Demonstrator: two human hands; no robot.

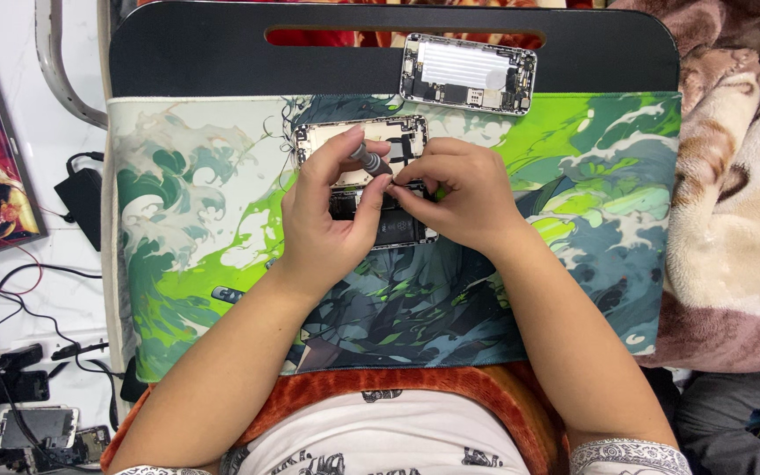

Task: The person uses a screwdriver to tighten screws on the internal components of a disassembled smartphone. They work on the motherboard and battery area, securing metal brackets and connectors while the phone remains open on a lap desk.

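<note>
An opened phone body (371, 141) lies on a green and grey patterned mat (573, 158), its insides showing. My left hand (327, 215) grips a grey screwdriver (369, 160), tip pointing down into the phone. My right hand (459, 193) rests on the phone's lower part, fingertips pinched close to the screwdriver tip; whether they hold a small part is hidden. Both hands cover the phone's middle and its dark lower half (398, 230).
A second phone housing (468, 74), silver inside, lies on the black tray edge (186, 53) at the top. A brown and cream blanket (741, 176) is at the right. Cables, a charger (81, 198) and phone parts (41, 428) lie on the white floor at the left.
</note>
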